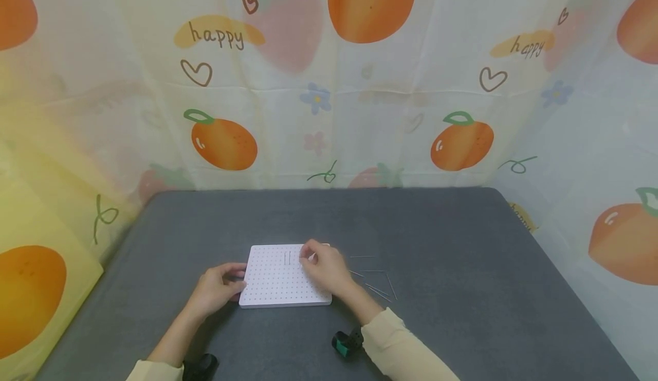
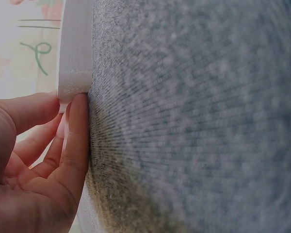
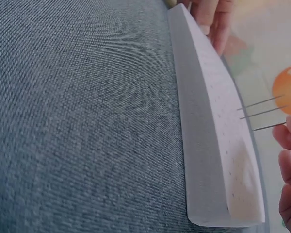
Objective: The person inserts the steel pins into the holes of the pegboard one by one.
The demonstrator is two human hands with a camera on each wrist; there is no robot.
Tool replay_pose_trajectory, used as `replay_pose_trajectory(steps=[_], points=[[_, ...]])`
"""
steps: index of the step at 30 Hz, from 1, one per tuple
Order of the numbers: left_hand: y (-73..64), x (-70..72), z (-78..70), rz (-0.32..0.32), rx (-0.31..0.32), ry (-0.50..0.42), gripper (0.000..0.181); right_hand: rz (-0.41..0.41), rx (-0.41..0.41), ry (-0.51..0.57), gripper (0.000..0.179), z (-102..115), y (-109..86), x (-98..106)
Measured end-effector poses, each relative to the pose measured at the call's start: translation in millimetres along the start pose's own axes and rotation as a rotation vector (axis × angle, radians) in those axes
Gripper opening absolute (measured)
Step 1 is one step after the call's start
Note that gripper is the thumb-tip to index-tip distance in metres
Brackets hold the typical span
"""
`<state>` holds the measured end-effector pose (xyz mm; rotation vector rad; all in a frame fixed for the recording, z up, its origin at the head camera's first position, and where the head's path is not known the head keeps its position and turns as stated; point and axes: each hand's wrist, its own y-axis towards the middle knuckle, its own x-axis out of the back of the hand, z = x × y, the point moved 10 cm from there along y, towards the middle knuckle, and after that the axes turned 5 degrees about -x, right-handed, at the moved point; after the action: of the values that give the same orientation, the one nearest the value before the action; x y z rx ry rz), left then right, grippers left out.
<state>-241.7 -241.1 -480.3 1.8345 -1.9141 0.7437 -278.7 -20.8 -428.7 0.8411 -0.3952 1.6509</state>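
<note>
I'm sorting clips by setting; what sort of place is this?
Probably a curtained-off tabletop workspace indoors: fruit-printed fabric hangs behind and beside a grey table, which bears a white perforated board.

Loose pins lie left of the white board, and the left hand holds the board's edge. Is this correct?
The side is wrong: the head view shows the loose pins lying right of the white board, whose edge the left hand holds.

The tabletop [image 1: 452, 289] looks like matt, rough-woven cloth; the pegboard [image 1: 275, 285] looks like smooth plastic, its face finely pitted; the upright pins [image 3: 261, 103] near its far edge look like smooth metal, as do the loose pins [image 1: 362, 256] toward the tabletop's right edge; beyond its far edge hangs thin, creased cloth [image 1: 360, 135].
</note>
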Motion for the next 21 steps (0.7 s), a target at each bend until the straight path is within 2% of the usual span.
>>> replay_pose_trajectory(steps=[7,15,21], points=[[-0.3,0.3,-1.9,0.002,-0.011,-0.006,0.043,-0.013,0.03,-0.036,0.005,7.2,2.7,-2.6],[-1.2,0.6,-2.6,0.006,-0.017,-0.017,0.043,0.026,0.016,-0.07,0.005,6.9,5.2,-14.1],[-1.1,0.2,-1.9,0.003,-0.013,-0.014,0.043,0.016,0.023,-0.102,0.005,10.2,3.8,-14.5]])
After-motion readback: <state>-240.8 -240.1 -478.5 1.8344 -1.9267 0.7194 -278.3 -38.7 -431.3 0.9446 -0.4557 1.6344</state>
